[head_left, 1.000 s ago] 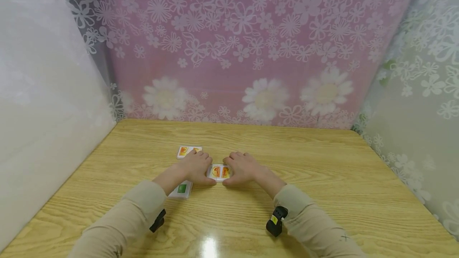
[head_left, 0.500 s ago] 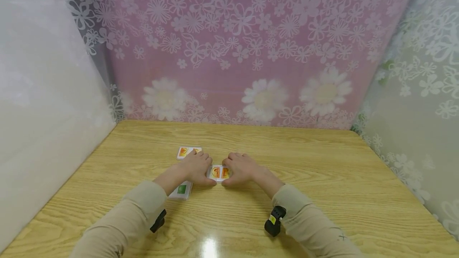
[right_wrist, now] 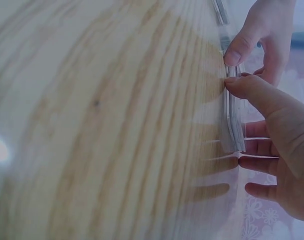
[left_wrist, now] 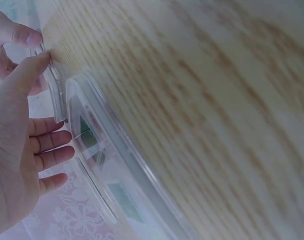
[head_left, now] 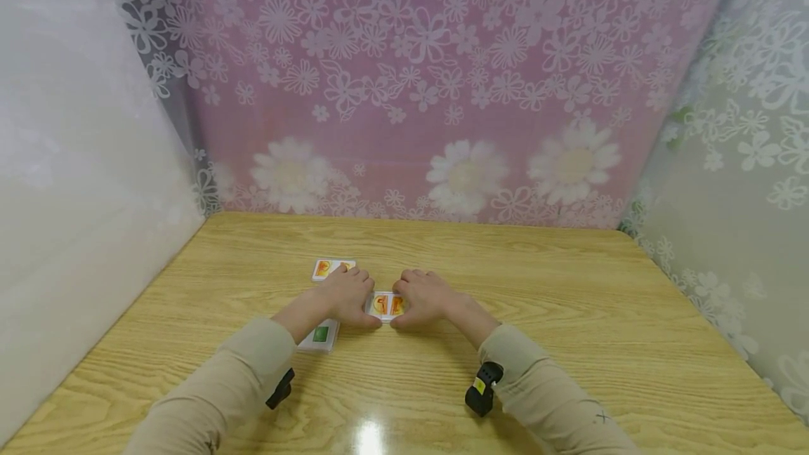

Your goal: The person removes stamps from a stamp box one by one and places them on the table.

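Observation:
Between my two hands a flat clear plastic case [head_left: 388, 306] with two orange-and-yellow pictures lies at the middle of the table. My left hand [head_left: 346, 300] grips its left end, thumb on the near edge and fingers toward the far one. The right hand [head_left: 426, 298] grips the right end the same way, so both ends are partly covered. In the right wrist view, the case's edge [right_wrist: 233, 110] shows layered clear plastic, with the two thumbs close together along it. Beside the left hand, a similar case with green pictures [left_wrist: 124, 200] lies on the table, partly under the left forearm.
Another clear case with orange pictures [head_left: 324, 269] lies behind the left hand, which overlaps its right part. The wood-grain table [head_left: 537, 286] is bounded by a pink flowered curtain [head_left: 392, 104] at the back and pale sheets at the left and right.

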`<state>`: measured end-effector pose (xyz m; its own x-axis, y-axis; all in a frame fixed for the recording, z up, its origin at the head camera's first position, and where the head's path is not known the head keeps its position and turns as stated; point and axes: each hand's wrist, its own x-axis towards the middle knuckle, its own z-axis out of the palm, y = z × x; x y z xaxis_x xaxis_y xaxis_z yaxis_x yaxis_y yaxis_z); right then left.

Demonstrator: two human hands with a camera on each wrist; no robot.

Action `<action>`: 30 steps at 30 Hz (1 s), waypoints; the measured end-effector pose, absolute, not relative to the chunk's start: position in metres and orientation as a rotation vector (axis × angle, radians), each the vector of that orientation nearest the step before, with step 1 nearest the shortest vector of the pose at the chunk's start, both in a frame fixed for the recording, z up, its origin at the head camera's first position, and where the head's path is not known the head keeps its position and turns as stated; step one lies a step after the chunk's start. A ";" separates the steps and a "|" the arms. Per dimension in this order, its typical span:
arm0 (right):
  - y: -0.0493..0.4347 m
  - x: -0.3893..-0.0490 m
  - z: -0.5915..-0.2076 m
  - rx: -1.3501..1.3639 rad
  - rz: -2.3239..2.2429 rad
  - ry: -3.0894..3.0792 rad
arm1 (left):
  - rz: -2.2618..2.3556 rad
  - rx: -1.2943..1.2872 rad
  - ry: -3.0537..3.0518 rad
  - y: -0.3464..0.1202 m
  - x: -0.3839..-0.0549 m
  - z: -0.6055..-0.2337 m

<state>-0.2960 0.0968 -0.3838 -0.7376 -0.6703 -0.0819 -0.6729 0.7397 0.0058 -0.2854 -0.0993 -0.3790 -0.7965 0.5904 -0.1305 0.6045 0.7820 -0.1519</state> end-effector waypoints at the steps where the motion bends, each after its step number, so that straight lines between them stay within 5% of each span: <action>1: 0.097 -0.296 -0.384 -1.109 0.052 2.859 | -0.291 0.972 2.893 -0.099 -0.286 -0.379; 30: 0.099 -0.295 -0.383 -1.127 0.014 2.831 | -0.280 0.920 2.887 -0.097 -0.286 -0.380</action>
